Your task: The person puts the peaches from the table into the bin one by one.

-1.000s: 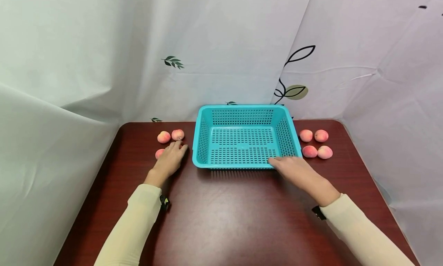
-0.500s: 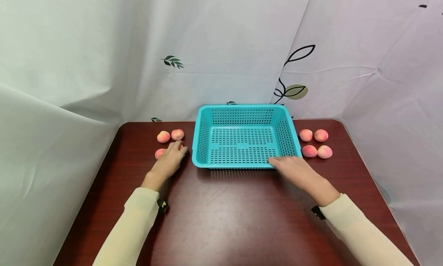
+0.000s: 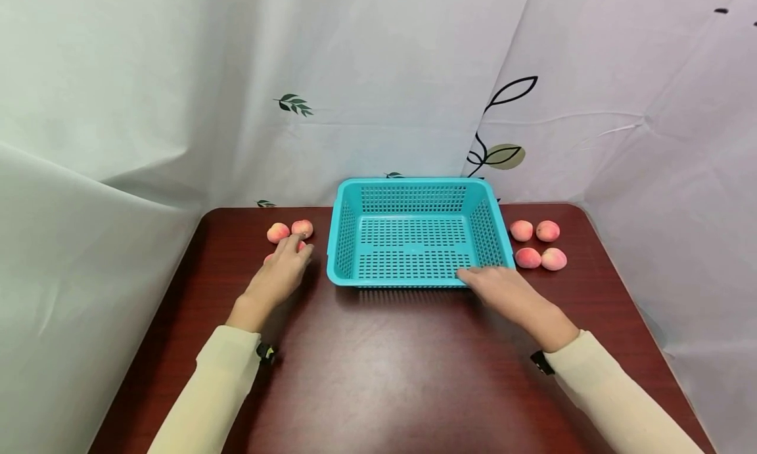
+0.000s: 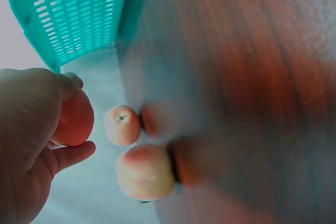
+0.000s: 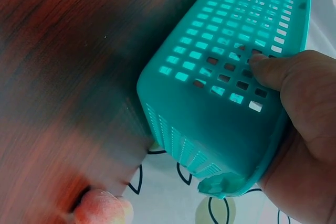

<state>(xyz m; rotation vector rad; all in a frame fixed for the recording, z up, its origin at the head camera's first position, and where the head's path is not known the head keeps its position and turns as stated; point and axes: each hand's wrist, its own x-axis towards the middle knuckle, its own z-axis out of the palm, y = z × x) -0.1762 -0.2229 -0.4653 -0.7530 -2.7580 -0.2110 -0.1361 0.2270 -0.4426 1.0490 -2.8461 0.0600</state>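
Observation:
My left hand (image 3: 278, 273) is at the left group of peaches and pinches a red peach (image 4: 77, 120) between thumb and fingers, as the left wrist view shows. In the head view only a bit of that peach shows by the fingertips. Two more peaches, one (image 3: 278, 232) at the left and one (image 3: 302, 228) beside it, lie just behind the hand; another peach (image 3: 268, 257) is mostly covered by it. My right hand (image 3: 503, 286) grips the near right rim of a turquoise plastic basket (image 3: 414, 282), thumb (image 5: 268, 71) against its perforated wall. The basket has nothing in it.
Several peaches (image 3: 528, 257) lie on the table to the right of the basket. The dark red wooden table (image 3: 378, 375) reaches back to a white curtain (image 3: 378, 79) with leaf prints, which also hangs along both sides.
My left hand and forearm have shifted slightly left, covering more of the near left peach, while a peach has come into view at the fingertips. My right hand and the basket stay put.

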